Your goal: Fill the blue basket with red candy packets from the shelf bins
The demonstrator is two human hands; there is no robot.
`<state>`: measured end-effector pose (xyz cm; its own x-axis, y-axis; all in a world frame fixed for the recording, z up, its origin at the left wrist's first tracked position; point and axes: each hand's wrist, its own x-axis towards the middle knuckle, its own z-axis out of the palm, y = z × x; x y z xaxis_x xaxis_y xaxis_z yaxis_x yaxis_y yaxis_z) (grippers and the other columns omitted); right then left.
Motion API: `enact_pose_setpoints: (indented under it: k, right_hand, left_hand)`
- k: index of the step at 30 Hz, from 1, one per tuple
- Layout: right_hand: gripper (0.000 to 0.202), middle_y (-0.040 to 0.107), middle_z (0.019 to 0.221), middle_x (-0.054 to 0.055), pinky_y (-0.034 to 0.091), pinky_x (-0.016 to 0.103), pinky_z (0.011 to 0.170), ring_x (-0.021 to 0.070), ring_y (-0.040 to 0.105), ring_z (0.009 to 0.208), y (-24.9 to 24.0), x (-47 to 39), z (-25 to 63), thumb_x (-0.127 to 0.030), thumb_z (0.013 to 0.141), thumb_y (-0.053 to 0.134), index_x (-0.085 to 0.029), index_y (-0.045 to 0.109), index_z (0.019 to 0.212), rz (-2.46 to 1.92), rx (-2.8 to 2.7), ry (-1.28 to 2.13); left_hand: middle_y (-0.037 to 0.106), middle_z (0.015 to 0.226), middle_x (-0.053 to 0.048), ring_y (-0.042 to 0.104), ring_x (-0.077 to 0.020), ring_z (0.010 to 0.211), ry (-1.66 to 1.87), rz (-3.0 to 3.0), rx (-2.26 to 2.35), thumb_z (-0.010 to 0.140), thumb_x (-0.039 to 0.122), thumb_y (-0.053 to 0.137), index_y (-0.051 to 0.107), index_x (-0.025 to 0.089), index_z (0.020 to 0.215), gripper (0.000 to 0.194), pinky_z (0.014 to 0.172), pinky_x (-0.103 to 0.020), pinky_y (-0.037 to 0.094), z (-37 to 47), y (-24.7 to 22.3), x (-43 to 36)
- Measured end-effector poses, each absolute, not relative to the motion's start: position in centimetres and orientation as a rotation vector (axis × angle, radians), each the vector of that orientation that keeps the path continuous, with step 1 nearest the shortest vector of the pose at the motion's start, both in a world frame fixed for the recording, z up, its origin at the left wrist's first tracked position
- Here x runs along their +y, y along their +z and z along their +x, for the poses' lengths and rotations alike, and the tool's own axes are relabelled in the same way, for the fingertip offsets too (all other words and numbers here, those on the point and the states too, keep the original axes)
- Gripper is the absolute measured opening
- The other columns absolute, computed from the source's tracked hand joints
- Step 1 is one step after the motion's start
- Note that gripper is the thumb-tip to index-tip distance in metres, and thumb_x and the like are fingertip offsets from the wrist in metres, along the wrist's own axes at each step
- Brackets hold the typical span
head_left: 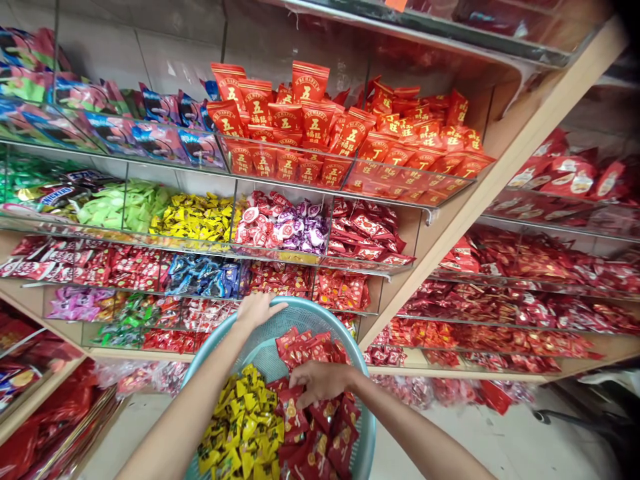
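A round teal plastic basket [369, 427] tilts below me. My left hand [257, 311] is closed over its far rim, the thumb lying along the edge and the other fingers partly hidden. Yellow-wrapped candies [243, 427] fill the basket's left side. Dark red candy packets [320, 453] lie on the right, with brighter red packets [313, 348] behind them. Inside the basket, my right hand [323, 381] reaches in from the right, its fingers curled down onto the red packets. Part of its grip is hidden.
A wooden shelf unit with clear bins stands close ahead. Red packets with gold lettering [310, 127] fill an upper bin, above yellow candies [197, 219] and purple candies [305, 227]. More red packets [540, 253] fill shelves at right. Pale floor [430, 427] shows below.
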<state>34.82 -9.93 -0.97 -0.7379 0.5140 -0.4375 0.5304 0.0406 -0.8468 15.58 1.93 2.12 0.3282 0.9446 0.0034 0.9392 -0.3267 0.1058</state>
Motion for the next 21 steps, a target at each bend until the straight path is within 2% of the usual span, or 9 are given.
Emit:
enact_pose_setpoints:
  k: [2,8,13,18,21]
  right_hand:
    - [0.035,0.058,0.076,-0.003,0.039,0.017,0.054,0.0089,0.053,0.063,-1.2,-9.8,34.8,-0.037,0.067,0.065,-0.02,0.058,0.097,1.101,2.245,-1.836]
    - [0.018,0.062,0.079,-0.001,0.04,0.016,0.059,0.0097,0.054,0.069,-0.9,-9.6,34.6,-0.023,0.071,0.061,-0.015,0.064,0.087,1.042,2.566,-1.529]
    - [0.017,0.064,0.08,0.001,0.04,0.016,0.061,0.0091,0.055,0.068,-0.9,-9.3,34.5,-0.018,0.074,0.056,-0.015,0.064,0.088,1.091,2.68,-1.512]
    - [0.015,0.063,0.075,0.0,0.039,0.016,0.059,0.009,0.055,0.065,-1.5,-9.2,35.2,-0.017,0.074,0.055,-0.015,0.065,0.085,1.023,2.724,-1.36]
    - [0.016,0.064,0.079,0.0,0.039,0.017,0.06,0.0097,0.056,0.068,-2.0,-9.7,35.1,-0.017,0.073,0.055,-0.016,0.064,0.085,0.972,2.715,-1.27]
  left_hand:
    - [0.064,0.09,-0.011,0.059,-0.0255,0.088,0.101,2.496,1.771,0.074,0.069,0.02,0.06,0.022,0.101,0.067,0.074,-0.033,0.041,15.6,2.2,1.9]
    - [0.064,0.089,-0.012,0.059,-0.0256,0.087,0.09,2.503,1.768,0.074,0.07,0.018,0.06,0.021,0.098,0.069,0.073,-0.033,0.041,15.6,2.2,2.0]
    - [0.064,0.09,-0.012,0.059,-0.0255,0.087,0.079,2.484,1.777,0.073,0.071,0.017,0.06,0.021,0.099,0.071,0.074,-0.033,0.041,15.6,2.2,2.0]
    - [0.065,0.088,-0.012,0.059,-0.0255,0.086,0.083,2.488,1.775,0.073,0.071,0.017,0.06,0.021,0.099,0.072,0.073,-0.032,0.041,15.6,2.1,2.0]
    - [0.065,0.087,-0.012,0.06,-0.026,0.085,0.093,2.5,1.77,0.073,0.071,0.017,0.061,0.021,0.097,0.071,0.071,-0.033,0.042,15.6,2.1,2.1]
